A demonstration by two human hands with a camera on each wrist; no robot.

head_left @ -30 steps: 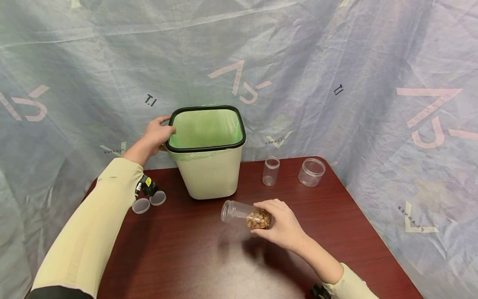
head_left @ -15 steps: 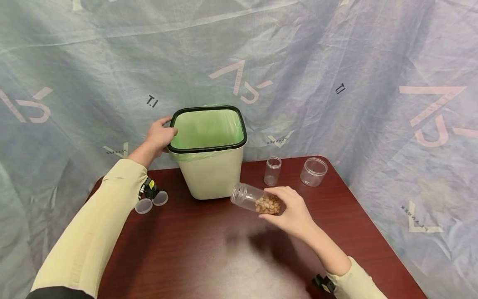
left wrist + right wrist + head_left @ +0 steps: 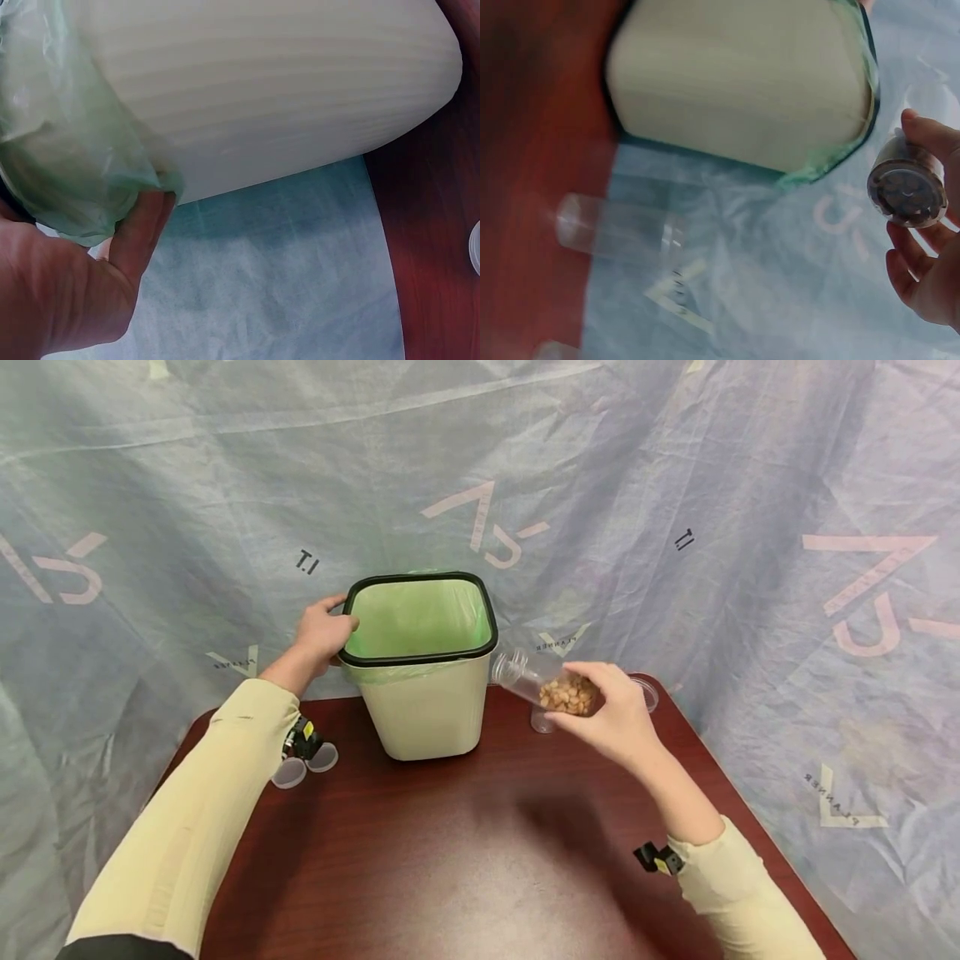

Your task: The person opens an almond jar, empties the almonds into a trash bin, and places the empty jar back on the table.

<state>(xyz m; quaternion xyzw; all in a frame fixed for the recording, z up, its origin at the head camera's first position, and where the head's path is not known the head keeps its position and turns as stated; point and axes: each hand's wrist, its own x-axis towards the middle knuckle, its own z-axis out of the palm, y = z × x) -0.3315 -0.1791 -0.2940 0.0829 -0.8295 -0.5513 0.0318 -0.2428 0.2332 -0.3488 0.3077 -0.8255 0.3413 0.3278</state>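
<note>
A white trash can (image 3: 427,714) with a black rim and a green liner (image 3: 416,618) stands at the back of the table. My left hand (image 3: 322,631) grips its left rim, thumb inside; in the left wrist view, fingers (image 3: 142,232) press the liner against the outer wall. My right hand (image 3: 618,710) holds a clear plastic jar (image 3: 525,678) in the air, tilted, its open mouth toward the bin's right side and apart from it. Tan, nut-like pieces (image 3: 568,695) lie in the jar's bottom half. The right wrist view shows the jar's base (image 3: 907,195) between thumb and fingers.
An empty narrow jar (image 3: 622,229) stands behind the held one, mostly hidden in the head view. A wide jar (image 3: 647,693) is partly covered by my right hand. Two round lids (image 3: 288,772) lie left of the bin. A fabric sheet (image 3: 600,510) hangs behind the table.
My right hand has raised the jar and carried it away from me and slightly right, up beside the bin's rim. The left hand keeps its grip on the rim.
</note>
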